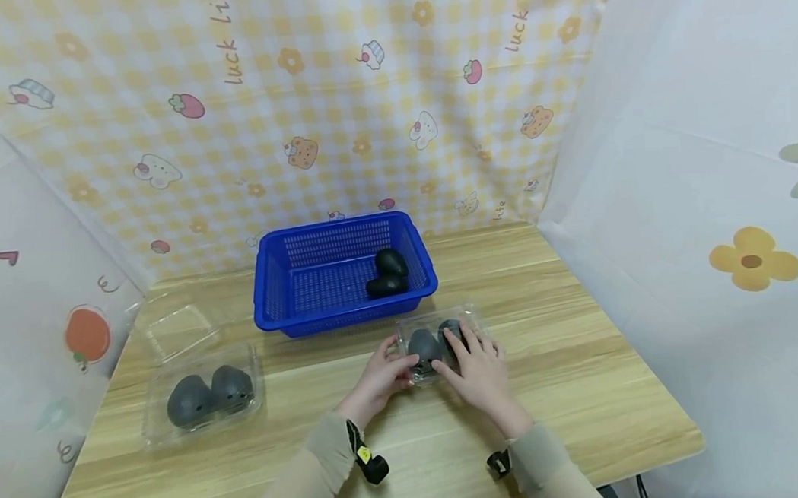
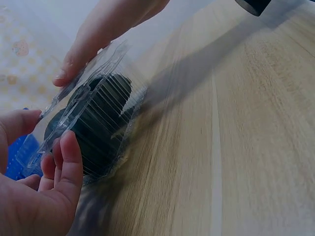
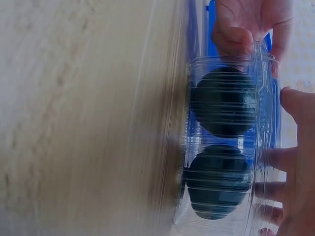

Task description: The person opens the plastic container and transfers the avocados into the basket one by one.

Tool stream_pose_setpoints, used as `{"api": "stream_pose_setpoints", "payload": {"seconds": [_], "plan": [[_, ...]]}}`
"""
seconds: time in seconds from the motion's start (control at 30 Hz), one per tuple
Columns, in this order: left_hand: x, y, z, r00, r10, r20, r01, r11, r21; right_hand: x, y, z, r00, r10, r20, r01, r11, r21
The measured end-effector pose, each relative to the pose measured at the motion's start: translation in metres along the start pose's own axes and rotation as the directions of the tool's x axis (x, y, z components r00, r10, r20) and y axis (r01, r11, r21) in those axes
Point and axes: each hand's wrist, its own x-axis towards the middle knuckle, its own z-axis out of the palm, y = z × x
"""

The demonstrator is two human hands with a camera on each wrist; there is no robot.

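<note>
A clear plastic clamshell box (image 1: 427,348) lies on the wooden table (image 1: 586,390) just in front of the blue basket. Two dark avocado-like fruits (image 3: 224,101) show through its ribbed lid. My left hand (image 1: 394,365) pinches the box's left end, with the thumb and fingers (image 2: 64,162) curled round its edge. Over the lid lies my right hand (image 1: 477,360); its fingers (image 3: 290,162) are fairly straight and press on the top. In the left wrist view the box (image 2: 98,123) is between both hands.
The blue mesh basket (image 1: 332,226) behind the hands holds two more dark fruits (image 1: 388,272). At the left a second clamshell (image 1: 202,398) lies open with two fruits, its lid (image 1: 178,331) folded back. Patterned cloth walls enclose the table on three sides.
</note>
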Motion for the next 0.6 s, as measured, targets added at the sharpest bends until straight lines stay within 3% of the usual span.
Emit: {"api": "stream_pose_setpoints", "payload": {"seconds": [0.6], "plan": [[-0.020, 0.005, -0.045, 0.998, 0.003, -0.060, -0.004, 1.000, -0.006, 0.004, -0.032, 0.009, 0.991, -0.127, 0.052, 0.128, 0.992, -0.018]]}}
